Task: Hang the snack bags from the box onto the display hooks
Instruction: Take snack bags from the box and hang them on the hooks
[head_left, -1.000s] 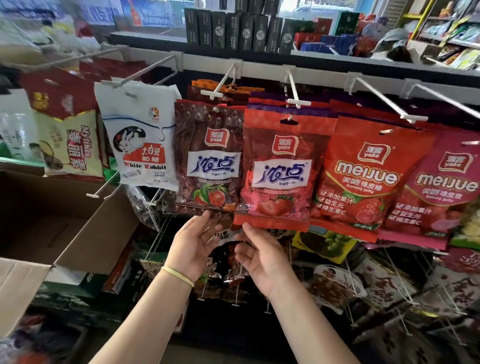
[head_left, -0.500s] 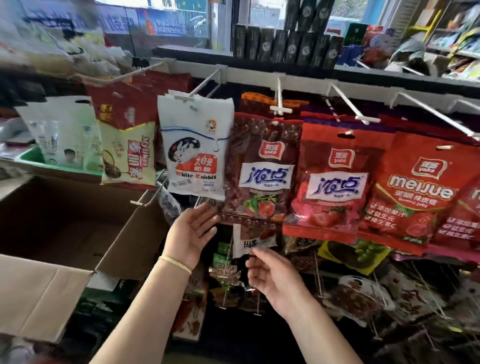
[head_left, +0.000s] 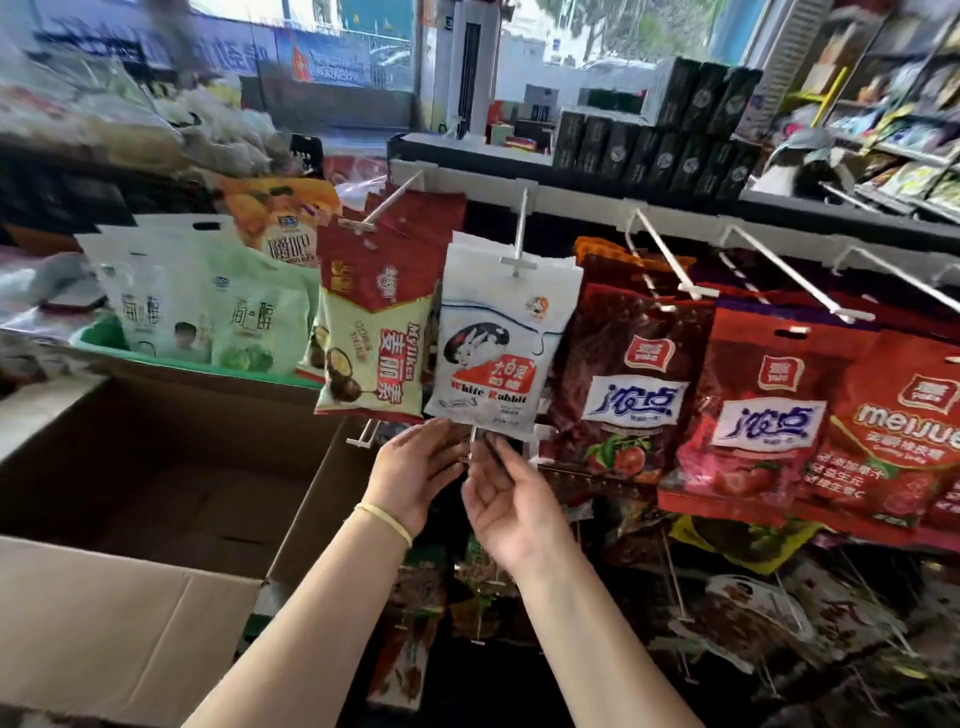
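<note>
A white White Rabbit candy bag (head_left: 496, 343) hangs from a white display hook (head_left: 519, 244) at the middle of the rack. Just under its bottom edge are both my hands. My left hand (head_left: 415, 473) has relaxed fingers that reach up to the bag's lower left corner. My right hand (head_left: 511, 504) is palm-up beside it, fingers loosely spread, holding nothing. The open cardboard box (head_left: 156, 467) stands at the lower left; no bags show inside it. A red and cream Mylikes bag (head_left: 371, 338) hangs to the left, dark red (head_left: 628, 379) and red (head_left: 753, 410) Yake bags to the right.
Bare white hooks (head_left: 670, 254) stick out toward me above the red bags. A green tray with pale green bags (head_left: 208, 317) sits behind the box. More snack bags hang on lower hooks (head_left: 727, 597) below my hands. Dark boxes (head_left: 675, 140) line the shelf top.
The view has swung left, shifting the rack right in frame. Both hands moved left from under the Yake bags to beneath the White Rabbit bag and came closer together.
</note>
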